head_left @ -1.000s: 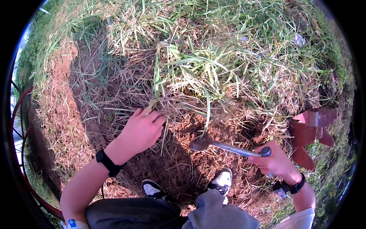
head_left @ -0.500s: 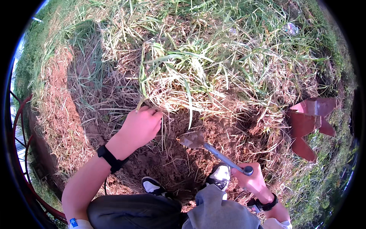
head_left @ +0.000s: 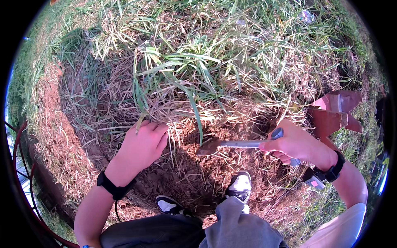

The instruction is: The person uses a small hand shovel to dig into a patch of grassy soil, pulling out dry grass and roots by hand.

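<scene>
Among the grass at the edge of the dug soil, my left hand (head_left: 145, 142) is closed round the base of a grass tuft (head_left: 139, 97); its fingertips are partly hidden by stalks. My right hand (head_left: 293, 142) grips the grey crosswise handle of a small shovel (head_left: 242, 144). The shovel lies nearly level, its soil-covered blade (head_left: 208, 147) pointing left and touching the loose brown soil (head_left: 192, 138) below the grass. A gap of bare earth and dry stalks separates the blade from my left hand.
My shoes (head_left: 240, 187) stand on the soil just below the shovel. To the right sits a reddish-brown angular object with flaps (head_left: 326, 120), close to my right hand. A red curved metal frame (head_left: 18, 153) is at the far left. A shiny pale scrap (head_left: 307, 17) lies in the far grass.
My right hand has moved up and to the right, swinging the shovel from a slant to nearly level. My left hand stays at the grass, slightly lower left in view.
</scene>
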A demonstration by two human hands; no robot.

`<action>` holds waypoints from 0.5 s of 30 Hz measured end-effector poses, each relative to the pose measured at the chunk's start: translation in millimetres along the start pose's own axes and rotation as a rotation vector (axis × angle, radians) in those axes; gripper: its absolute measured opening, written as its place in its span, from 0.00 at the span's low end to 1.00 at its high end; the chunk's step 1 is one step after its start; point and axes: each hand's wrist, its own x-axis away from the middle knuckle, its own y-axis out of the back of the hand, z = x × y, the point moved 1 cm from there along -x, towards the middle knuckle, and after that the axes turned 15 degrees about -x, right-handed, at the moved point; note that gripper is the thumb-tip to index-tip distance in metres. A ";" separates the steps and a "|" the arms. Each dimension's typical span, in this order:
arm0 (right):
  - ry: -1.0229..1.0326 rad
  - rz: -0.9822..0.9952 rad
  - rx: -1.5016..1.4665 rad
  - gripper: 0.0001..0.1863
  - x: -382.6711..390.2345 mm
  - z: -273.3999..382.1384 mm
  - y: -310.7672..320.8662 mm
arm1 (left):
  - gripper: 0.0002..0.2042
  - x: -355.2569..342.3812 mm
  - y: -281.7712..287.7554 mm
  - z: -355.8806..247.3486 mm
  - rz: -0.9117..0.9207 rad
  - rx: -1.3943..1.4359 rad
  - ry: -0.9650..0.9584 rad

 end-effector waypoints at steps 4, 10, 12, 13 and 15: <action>0.058 -0.116 0.101 0.17 -16.6 -19.2 -11.6 | 0.09 -7.1 8.0 -1.4 -0.015 0.031 0.005; 0.294 -0.228 0.027 0.18 -18.7 -105.3 -33.9 | 0.09 -2.5 -8.0 8.3 0.022 -0.011 -0.022; 0.312 -0.267 -0.044 0.17 -12.3 -116.8 -45.1 | 0.08 -4.9 -9.2 5.4 0.018 -0.041 -0.044; 0.384 -0.275 -0.024 0.16 -16.7 -131.5 -47.0 | 0.08 -5.4 -8.7 4.1 0.025 -0.040 -0.043; 0.377 -0.316 -0.091 0.16 -13.3 -146.2 -51.8 | 0.08 -9.7 -4.5 0.4 0.019 -0.029 -0.046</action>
